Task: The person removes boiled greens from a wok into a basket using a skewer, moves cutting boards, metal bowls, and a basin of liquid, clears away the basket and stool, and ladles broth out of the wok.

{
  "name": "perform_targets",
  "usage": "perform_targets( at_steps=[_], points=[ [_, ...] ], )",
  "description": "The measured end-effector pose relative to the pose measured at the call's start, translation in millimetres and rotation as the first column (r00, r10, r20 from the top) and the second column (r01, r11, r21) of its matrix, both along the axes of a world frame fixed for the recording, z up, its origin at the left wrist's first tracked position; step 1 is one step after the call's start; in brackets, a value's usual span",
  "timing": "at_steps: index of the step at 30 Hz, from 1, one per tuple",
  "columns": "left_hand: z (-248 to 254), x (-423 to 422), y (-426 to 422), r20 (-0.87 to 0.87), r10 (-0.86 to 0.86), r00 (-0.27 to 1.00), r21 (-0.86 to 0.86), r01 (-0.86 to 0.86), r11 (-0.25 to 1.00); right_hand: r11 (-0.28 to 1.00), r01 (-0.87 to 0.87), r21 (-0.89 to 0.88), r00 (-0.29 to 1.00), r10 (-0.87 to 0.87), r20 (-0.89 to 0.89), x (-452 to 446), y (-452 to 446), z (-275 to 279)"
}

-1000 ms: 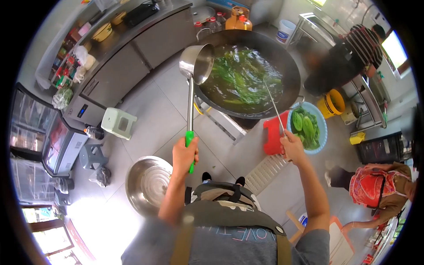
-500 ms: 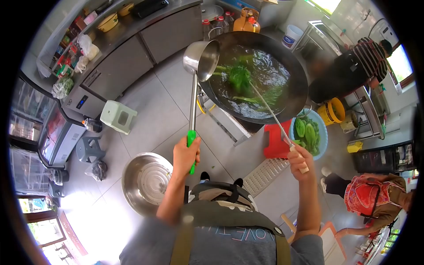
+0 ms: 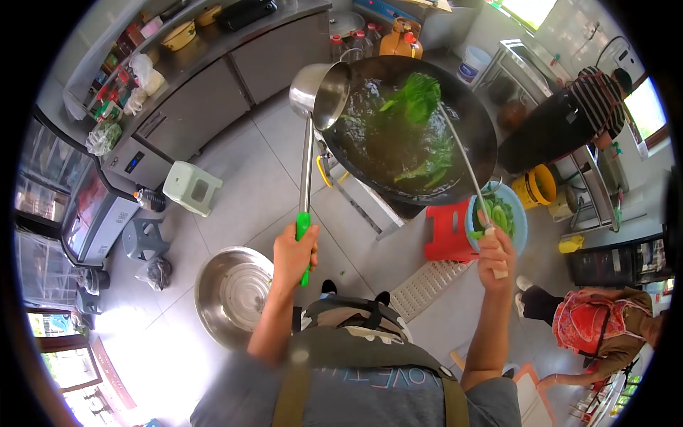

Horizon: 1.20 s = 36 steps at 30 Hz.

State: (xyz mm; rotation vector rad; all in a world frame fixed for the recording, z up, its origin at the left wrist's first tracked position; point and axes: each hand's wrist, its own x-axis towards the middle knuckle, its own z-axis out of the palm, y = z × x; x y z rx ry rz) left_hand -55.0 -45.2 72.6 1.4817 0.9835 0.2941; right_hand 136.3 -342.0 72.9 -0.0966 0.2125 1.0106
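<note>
My left hand is closed round the green handle of a large metal ladle, whose empty-looking bowl is tilted at the wok's left rim. In my right hand is the pale handle of a long metal-shafted cooking utensil; its head is hidden by greens in the wok. Leafy greens are bunched at the shaft's far end, toward the back of the big dark wok. More leaves float nearer in the bubbling liquid.
A blue basin of raw greens sits on a red stool at the right. A wide steel bowl lies on the floor at left. One person bends by the far-right sink; another wears a red apron. A gas cylinder stands behind.
My right hand has shifted slightly right, and the utensil's far end has moved up and right, with the bunched greens moving toward the wok's back. The ladle has shifted slightly left.
</note>
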Motion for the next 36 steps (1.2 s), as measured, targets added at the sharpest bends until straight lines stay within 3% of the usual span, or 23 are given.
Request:
perform_targets(
  at_steps=[6,18,21,24,27,30,31,33,35,36],
  points=[
    [3.0,5.8,-7.0,-0.026,-0.043,0.999,0.043,0.044,0.998,0.994,0.107,0.037,0.994,-0.108,0.029,-14.4,-26.5,18.7],
    [-20.4,23.0,-38.0,0.034,-0.157,0.987,-0.058,0.159,0.986,0.940,0.303,0.156,0.941,-0.321,0.108,-59.5,-103.9,44.6],
    [-18.2,29.7,-50.1,-0.010,-0.159,0.987,-0.042,0.159,0.986,0.915,0.397,0.065,0.897,-0.402,0.185,-72.4,-133.3,44.4],
    [-29.5,34.4,-54.7,-0.012,-0.241,0.970,0.135,0.240,0.961,0.905,0.419,0.073,0.890,-0.426,0.161,-88.6,-144.9,61.6],
    [-39.8,35.4,-58.0,0.071,-0.274,0.959,0.120,0.264,0.957,0.847,0.519,-0.115,0.847,-0.492,0.200,-98.1,-168.6,52.8],
    [-36.8,35.8,-63.4,0.098,-0.279,0.955,0.103,0.269,0.958,0.580,0.573,-0.579,0.817,-0.341,0.465,-97.3,-180.3,24.1],
    [-35.4,35.8,-65.1,0.104,-0.279,0.955,0.098,0.269,0.958,0.318,0.578,-0.752,0.816,-0.242,0.525,-93.7,-178.5,4.2],
    [-36.2,34.8,-67.8,0.108,-0.274,0.956,0.098,0.264,0.960,0.029,0.529,-0.848,0.847,0.033,0.530,-84.1,-177.7,-38.0],
    [-42.4,33.2,-68.5,0.091,-0.275,0.957,0.125,0.263,0.957,-0.171,0.496,-0.852,0.859,0.243,0.451,-73.0,-190.7,-114.5],
    [-42.8,33.2,-68.8,0.088,-0.279,0.956,0.127,0.268,0.955,-0.250,0.477,-0.842,0.860,0.327,0.391,-76.6,-189.9,-121.4]
  ],
)
